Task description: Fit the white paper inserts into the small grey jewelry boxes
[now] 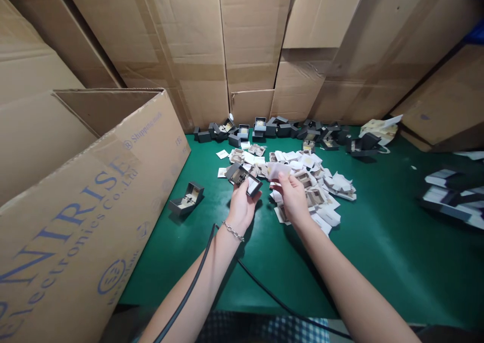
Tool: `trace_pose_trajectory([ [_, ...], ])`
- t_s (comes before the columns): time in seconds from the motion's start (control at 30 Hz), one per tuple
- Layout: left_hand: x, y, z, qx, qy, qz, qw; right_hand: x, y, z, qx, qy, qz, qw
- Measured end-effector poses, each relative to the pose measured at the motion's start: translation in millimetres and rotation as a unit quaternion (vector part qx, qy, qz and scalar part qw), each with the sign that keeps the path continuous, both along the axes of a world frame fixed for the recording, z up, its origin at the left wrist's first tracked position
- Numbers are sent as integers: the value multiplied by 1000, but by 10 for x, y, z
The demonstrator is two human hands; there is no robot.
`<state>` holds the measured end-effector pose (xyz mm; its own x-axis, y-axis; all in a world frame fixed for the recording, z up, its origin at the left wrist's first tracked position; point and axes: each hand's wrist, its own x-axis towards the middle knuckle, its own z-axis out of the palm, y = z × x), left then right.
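Observation:
My left hand (pixel 242 205) grips a small dark hinged box (pixel 238 173), its lid raised and pale lining showing. In my right hand (pixel 294 197) a thin whitish slip (pixel 279 169) is pinched between thumb and fingers, just right of the box. Beneath and beyond that hand spreads a heap of white paper slips and pale box inserts (pixel 315 197). Another opened dark box (pixel 188 199) rests alone on the green table (pixel 212 252), left of my left hand. What is printed on the slip is too blurred to read.
A large printed cardboard carton (pixel 94 202) stands at the left. Several small dark boxes (pixel 283 130) line the back by stacked cartons (pixel 249 41). More dark and white boxes (pixel 451 197) lie at the right. A black cable (pixel 264 285) crosses the table's front, passing over my left forearm.

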<state>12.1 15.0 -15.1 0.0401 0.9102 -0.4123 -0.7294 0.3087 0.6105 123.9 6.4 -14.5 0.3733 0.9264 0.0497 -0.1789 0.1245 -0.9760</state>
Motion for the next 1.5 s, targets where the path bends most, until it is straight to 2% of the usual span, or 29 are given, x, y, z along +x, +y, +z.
trace_pose_trajectory([
  [0.13,46,-47,-41,44,75,15,996,-159,-95,-48,22,-36,11,999],
  [0.23,109,-149,-14,129,129,12,983,-219,-137,-57,25,-47,-8,999],
  [0.27,129,-192,5,162,137,-6,977,-210,-136,-51,26,-37,-27,999],
  [0.33,157,-276,45,218,146,-83,961,-142,-110,-23,22,5,-67,998],
  [0.4,160,-331,78,235,151,-150,949,-25,-65,23,15,43,-88,995],
  [0.47,139,-338,97,220,138,-183,948,102,-18,76,-2,50,-89,995],
  [0.57,89,-282,108,177,88,-206,958,222,18,126,-25,-4,-89,996],
  [0.67,63,-232,103,91,46,-237,966,211,-11,117,13,-97,-91,991],
  [0.77,82,-251,63,15,39,-313,949,129,-72,81,56,-142,-86,985],
  [0.83,105,-284,25,1,20,-357,934,84,-103,73,62,-139,-98,984],
  [0.9,119,-306,3,8,5,-371,929,65,-113,82,59,-117,-122,984],
  [0.97,113,-306,16,31,7,-364,931,71,-102,96,57,-90,-128,986],
  [1.03,83,-280,61,67,42,-321,944,88,-78,96,60,-76,-121,988],
  [1.1,30,-235,113,131,135,-225,956,105,-59,73,71,-94,-128,985],
  [1.13,-2,-208,131,178,216,-155,948,109,-57,57,80,-114,-137,981],
  [1.2,-64,-153,139,279,383,-43,880,110,-73,24,112,-168,-159,966],
  [1.27,-107,-107,111,307,493,-9,814,98,-108,0,160,-221,-184,944],
  [1.33,-123,-81,66,303,544,-5,782,78,-140,-18,206,-265,-203,920],
  [1.37,-123,-75,46,300,553,-7,778,66,-147,-27,219,-292,-186,912],
  [1.4,-119,-73,29,298,554,-7,777,54,-148,-36,223,-330,-142,907],
  [1.43,-115,-72,18,297,551,-4,780,42,-141,-47,216,-375,-75,898],
  [1.5,-108,-72,7,293,537,6,791,26,-120,-66,184,-465,73,863],
])
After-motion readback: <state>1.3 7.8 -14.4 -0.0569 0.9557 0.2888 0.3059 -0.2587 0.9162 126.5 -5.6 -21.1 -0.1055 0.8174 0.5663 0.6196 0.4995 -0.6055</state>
